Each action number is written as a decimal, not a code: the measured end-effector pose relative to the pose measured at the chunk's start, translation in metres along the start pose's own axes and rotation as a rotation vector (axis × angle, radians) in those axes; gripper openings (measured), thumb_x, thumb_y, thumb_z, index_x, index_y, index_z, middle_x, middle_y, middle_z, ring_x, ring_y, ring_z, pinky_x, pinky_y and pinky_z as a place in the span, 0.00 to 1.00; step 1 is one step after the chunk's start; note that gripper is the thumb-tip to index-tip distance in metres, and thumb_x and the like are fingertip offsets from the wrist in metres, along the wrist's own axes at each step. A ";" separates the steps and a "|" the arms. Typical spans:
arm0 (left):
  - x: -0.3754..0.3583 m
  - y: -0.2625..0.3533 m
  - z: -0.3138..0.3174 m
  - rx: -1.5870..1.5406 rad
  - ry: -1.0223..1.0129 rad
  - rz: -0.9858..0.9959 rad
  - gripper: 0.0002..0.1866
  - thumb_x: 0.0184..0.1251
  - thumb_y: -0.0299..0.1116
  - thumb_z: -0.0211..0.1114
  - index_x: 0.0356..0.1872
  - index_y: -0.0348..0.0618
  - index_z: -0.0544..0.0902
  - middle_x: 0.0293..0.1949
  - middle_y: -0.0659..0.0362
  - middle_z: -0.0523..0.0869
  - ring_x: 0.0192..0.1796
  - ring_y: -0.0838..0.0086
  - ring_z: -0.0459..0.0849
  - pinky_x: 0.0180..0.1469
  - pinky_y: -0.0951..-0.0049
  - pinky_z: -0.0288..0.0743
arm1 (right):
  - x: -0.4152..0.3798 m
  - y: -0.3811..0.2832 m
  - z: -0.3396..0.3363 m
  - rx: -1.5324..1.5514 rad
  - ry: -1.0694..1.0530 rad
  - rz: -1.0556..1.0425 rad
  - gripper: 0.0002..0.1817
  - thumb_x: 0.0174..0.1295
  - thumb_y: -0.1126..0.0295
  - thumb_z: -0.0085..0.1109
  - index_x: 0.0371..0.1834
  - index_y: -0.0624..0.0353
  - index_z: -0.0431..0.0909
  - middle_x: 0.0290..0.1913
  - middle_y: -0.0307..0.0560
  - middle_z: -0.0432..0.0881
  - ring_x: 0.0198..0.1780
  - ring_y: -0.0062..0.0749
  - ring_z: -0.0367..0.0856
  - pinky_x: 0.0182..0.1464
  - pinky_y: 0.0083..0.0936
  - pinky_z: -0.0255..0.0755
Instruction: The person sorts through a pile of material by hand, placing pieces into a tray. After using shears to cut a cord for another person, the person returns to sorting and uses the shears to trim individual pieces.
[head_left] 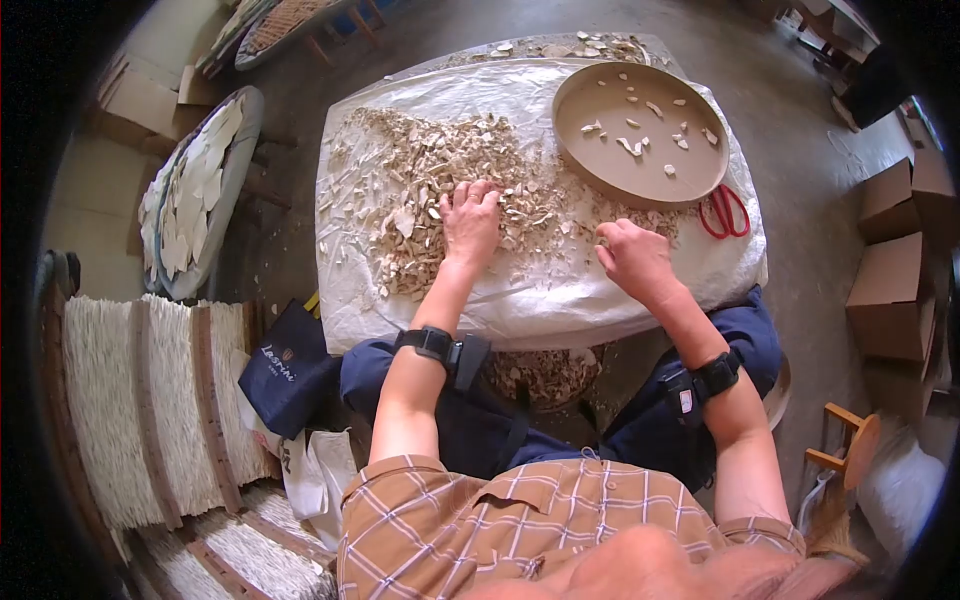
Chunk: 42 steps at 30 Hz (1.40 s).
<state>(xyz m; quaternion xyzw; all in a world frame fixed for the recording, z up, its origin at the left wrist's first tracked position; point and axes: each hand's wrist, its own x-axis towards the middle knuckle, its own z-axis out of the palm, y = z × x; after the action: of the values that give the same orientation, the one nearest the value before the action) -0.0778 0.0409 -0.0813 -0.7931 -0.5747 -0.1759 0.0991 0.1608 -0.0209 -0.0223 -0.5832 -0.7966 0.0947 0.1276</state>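
One shirt (pixel 450 525), left hand (pixel 470 222) on one pile (pixel 440 150), right (pixel 637 260) near one tray (pixel 595 110), grips unclear.

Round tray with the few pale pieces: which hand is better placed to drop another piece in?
Probably the right hand: it is just short of the near edge of the tray. The left hand is farther off, its fingers in the pile.

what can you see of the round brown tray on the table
The round brown tray is shallow, with a raised rim and a plain, dull floor; its material is unclear. It sits open side up at the far right of the white sheet, holding a few scattered pale pieces. Red-handled scissors lie by its near right edge. The right hand is close but apart from it.
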 end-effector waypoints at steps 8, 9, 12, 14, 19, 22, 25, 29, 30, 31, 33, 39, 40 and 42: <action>0.007 0.002 -0.009 -0.388 0.114 -0.200 0.06 0.52 0.33 0.61 0.31 0.45 0.82 0.35 0.64 0.81 0.42 0.67 0.75 0.48 0.64 0.64 | -0.003 -0.003 0.001 0.068 -0.001 -0.033 0.08 0.52 0.65 0.53 0.33 0.55 0.75 0.31 0.45 0.77 0.31 0.40 0.78 0.33 0.32 0.72; 0.011 0.004 -0.015 -0.718 -0.034 -0.388 0.09 0.55 0.33 0.61 0.35 0.40 0.81 0.30 0.61 0.82 0.32 0.71 0.79 0.37 0.71 0.72 | -0.002 -0.003 0.001 0.198 -0.002 -0.002 0.09 0.52 0.65 0.53 0.35 0.55 0.75 0.32 0.46 0.78 0.31 0.39 0.78 0.34 0.31 0.72; 0.011 0.015 -0.021 -1.631 -0.259 -0.691 0.10 0.59 0.32 0.59 0.39 0.37 0.79 0.30 0.59 0.82 0.27 0.77 0.80 0.31 0.77 0.76 | 0.004 -0.004 0.004 0.548 -0.014 0.099 0.12 0.53 0.66 0.53 0.40 0.57 0.75 0.32 0.47 0.79 0.29 0.34 0.78 0.33 0.28 0.72; 0.006 0.027 -0.026 -1.753 -0.333 -0.687 0.11 0.62 0.32 0.56 0.40 0.34 0.78 0.30 0.57 0.81 0.27 0.79 0.80 0.33 0.80 0.78 | 0.007 -0.005 0.006 0.766 -0.030 0.165 0.13 0.54 0.66 0.53 0.42 0.59 0.75 0.31 0.47 0.80 0.27 0.30 0.78 0.32 0.26 0.72; -0.001 0.053 -0.039 -1.917 -0.513 -0.723 0.09 0.62 0.31 0.56 0.39 0.37 0.77 0.29 0.61 0.80 0.29 0.80 0.79 0.34 0.77 0.78 | 0.012 -0.007 0.006 1.181 -0.038 0.298 0.15 0.57 0.66 0.53 0.42 0.67 0.73 0.28 0.44 0.78 0.22 0.18 0.74 0.25 0.16 0.70; -0.004 0.059 -0.040 -1.939 -0.564 -0.673 0.10 0.62 0.32 0.55 0.40 0.37 0.77 0.29 0.61 0.80 0.29 0.81 0.78 0.35 0.77 0.78 | 0.013 -0.010 0.004 1.255 -0.044 0.312 0.14 0.56 0.68 0.54 0.41 0.67 0.73 0.28 0.43 0.78 0.22 0.18 0.74 0.24 0.15 0.69; -0.007 0.062 -0.040 -1.962 -0.621 -0.631 0.10 0.63 0.33 0.55 0.39 0.37 0.77 0.30 0.60 0.79 0.30 0.81 0.78 0.36 0.77 0.78 | 0.012 -0.010 0.004 1.297 -0.031 0.305 0.12 0.56 0.70 0.54 0.38 0.67 0.75 0.26 0.42 0.78 0.21 0.17 0.74 0.23 0.15 0.69; -0.006 0.067 -0.046 -1.904 -0.601 -0.593 0.10 0.62 0.34 0.56 0.37 0.37 0.77 0.30 0.61 0.79 0.30 0.81 0.77 0.36 0.77 0.77 | 0.012 -0.010 0.008 1.117 0.024 0.232 0.09 0.56 0.70 0.54 0.34 0.66 0.76 0.23 0.41 0.77 0.20 0.17 0.73 0.22 0.16 0.68; -0.006 0.067 -0.046 -1.903 -0.594 -0.594 0.10 0.62 0.34 0.56 0.37 0.37 0.77 0.30 0.61 0.79 0.30 0.81 0.77 0.36 0.77 0.77 | 0.012 -0.012 0.007 1.116 0.022 0.227 0.09 0.56 0.70 0.54 0.34 0.66 0.76 0.23 0.41 0.77 0.20 0.17 0.73 0.22 0.16 0.68; -0.006 0.067 -0.045 -1.879 -0.563 -0.570 0.10 0.62 0.34 0.56 0.37 0.37 0.77 0.30 0.61 0.79 0.30 0.82 0.77 0.36 0.77 0.77 | 0.011 -0.015 0.006 1.111 0.019 0.231 0.09 0.56 0.70 0.54 0.33 0.66 0.76 0.23 0.41 0.77 0.20 0.17 0.73 0.22 0.16 0.68; -0.007 0.068 -0.044 -1.854 -0.527 -0.552 0.09 0.62 0.34 0.57 0.36 0.38 0.77 0.30 0.61 0.79 0.30 0.82 0.77 0.36 0.78 0.77 | 0.013 -0.017 0.007 1.114 -0.002 0.242 0.08 0.57 0.70 0.52 0.31 0.66 0.74 0.22 0.40 0.76 0.19 0.17 0.73 0.21 0.16 0.68; -0.018 0.069 -0.032 -2.018 -0.482 -0.879 0.08 0.61 0.31 0.58 0.36 0.39 0.78 0.29 0.62 0.80 0.29 0.82 0.78 0.36 0.78 0.78 | 0.019 -0.007 0.017 1.584 0.155 0.736 0.11 0.60 0.64 0.50 0.34 0.63 0.71 0.23 0.39 0.74 0.16 0.19 0.69 0.20 0.18 0.68; -0.021 0.068 -0.031 -1.988 -0.468 -0.938 0.08 0.61 0.31 0.57 0.37 0.38 0.78 0.29 0.61 0.80 0.29 0.81 0.78 0.36 0.77 0.78 | 0.019 -0.001 0.016 1.584 0.144 0.734 0.11 0.60 0.64 0.50 0.34 0.63 0.71 0.23 0.39 0.74 0.16 0.19 0.69 0.20 0.18 0.68; -0.023 0.072 -0.033 -1.914 -0.472 -0.856 0.08 0.60 0.30 0.58 0.37 0.36 0.77 0.29 0.60 0.81 0.29 0.81 0.79 0.36 0.78 0.78 | 0.021 0.006 0.012 1.702 0.005 0.901 0.18 0.62 0.55 0.46 0.35 0.61 0.71 0.25 0.39 0.75 0.18 0.20 0.70 0.22 0.20 0.70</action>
<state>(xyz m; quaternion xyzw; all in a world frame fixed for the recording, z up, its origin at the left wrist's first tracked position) -0.0216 -0.0138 -0.0568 -0.2879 -0.4327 -0.4152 -0.7467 0.1566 0.0009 -0.0341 -0.5466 -0.1620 0.6799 0.4612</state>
